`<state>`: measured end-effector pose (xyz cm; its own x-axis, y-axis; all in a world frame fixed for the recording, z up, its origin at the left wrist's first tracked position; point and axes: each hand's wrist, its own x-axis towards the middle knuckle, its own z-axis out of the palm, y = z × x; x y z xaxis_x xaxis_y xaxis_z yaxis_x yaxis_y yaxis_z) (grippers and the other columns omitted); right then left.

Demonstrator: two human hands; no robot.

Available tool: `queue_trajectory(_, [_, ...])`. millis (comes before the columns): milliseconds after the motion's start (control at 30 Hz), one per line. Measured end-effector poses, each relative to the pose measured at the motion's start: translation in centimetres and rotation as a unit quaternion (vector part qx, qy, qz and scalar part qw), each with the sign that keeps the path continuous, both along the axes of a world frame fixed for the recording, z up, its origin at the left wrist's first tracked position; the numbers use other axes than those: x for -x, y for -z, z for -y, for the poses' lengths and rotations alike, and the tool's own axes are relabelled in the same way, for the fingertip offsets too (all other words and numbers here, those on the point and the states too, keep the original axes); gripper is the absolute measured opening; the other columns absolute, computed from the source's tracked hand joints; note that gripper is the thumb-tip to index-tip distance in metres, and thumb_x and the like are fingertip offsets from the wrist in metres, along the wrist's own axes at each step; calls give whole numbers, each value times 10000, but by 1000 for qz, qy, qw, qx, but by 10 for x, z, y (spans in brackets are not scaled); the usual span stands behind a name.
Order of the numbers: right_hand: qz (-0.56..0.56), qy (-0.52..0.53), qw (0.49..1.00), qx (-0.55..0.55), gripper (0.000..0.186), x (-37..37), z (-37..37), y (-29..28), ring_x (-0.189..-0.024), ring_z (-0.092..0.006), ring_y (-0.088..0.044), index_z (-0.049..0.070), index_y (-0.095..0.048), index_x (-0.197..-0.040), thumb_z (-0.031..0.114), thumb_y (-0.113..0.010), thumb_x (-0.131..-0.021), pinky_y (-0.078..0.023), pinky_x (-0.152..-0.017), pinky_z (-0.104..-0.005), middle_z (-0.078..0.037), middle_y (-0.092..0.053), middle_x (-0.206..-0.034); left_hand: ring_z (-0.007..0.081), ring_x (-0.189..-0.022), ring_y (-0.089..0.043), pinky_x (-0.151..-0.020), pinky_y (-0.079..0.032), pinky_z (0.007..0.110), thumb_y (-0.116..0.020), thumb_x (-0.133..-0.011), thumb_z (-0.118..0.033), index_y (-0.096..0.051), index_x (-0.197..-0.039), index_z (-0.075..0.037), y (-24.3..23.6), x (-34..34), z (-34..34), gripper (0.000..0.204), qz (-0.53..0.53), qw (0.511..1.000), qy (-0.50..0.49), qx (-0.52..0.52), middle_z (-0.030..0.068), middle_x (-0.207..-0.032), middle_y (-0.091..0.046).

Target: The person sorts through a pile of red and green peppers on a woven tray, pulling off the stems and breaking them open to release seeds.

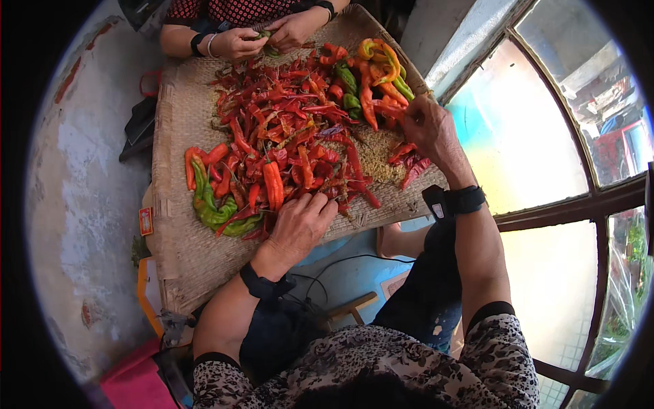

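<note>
A heap of red chili peppers [266, 129], many of them shrivelled, covers the middle of a woven tray [184, 252]. At its near edge my left hand [297, 226] lies over the peppers, fingers a little apart and bent, fingertips touching the heap. A smooth red pepper [272, 185] and a curled green pepper [216, 213] lie just left of it. My right hand [432, 136] is at the tray's right side, thumb and fingers pinched together; what they hold, if anything, is hidden. Beside it are orange-red peppers [368, 95] and a yellow-orange one [387, 58].
Across the tray, another person's hands [262, 39] hold something green. Loose pale seeds [378, 160] lie near my right hand. A window with a dark frame [545, 211] stands close on the right, a worn wall [88, 204] on the left. A wooden stool [353, 307] and black cable are below.
</note>
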<state>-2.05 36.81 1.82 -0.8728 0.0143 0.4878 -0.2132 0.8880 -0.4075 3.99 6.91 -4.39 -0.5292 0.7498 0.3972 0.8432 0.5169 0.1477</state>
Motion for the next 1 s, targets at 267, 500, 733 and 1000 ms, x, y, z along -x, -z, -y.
queue_trajectory(267, [184,-122,975,-29,442,-26,71,37,-735,-395,-644,55,-526,-1241,134,-664,-829,-500,-621,-464,-204,-653,-784,253,-837,-609,-653,-540,362,-627,-774,-7,-620,-1035,-33,-2,-4,2,262,-11,1000,-13,14,89,-967,-574])
queue_trajectory(500, [80,-121,988,-59,336,-19,73,33,-786,-410,-644,52,-522,-1130,19,-578,-801,-518,-629,-498,-211,-646,-884,213,-810,-603,-613,-531,327,-629,-763,-14,-590,-997,-33,-2,-3,4,239,-23,1000,0,-18,82,-907,-543])
queue_trajectory(733, [-105,77,983,-127,286,-8,25,-6,-912,-355,-579,59,-596,-1136,93,-621,-853,-494,-776,-460,-167,-605,-980,240,-803,-615,-625,-539,349,-625,-762,5,-639,-1017,-26,-7,-3,1,258,-10,999,11,-28,89,-942,-589])
queue_trajectory(1000, [203,-155,966,-36,370,-38,81,25,-746,-339,-673,58,-587,-1172,256,-680,-873,-520,-638,-424,-172,-675,-802,229,-793,-621,-628,-541,344,-638,-752,1,-641,-1014,-31,-6,-3,2,264,-24,999,5,-28,79,-941,-593])
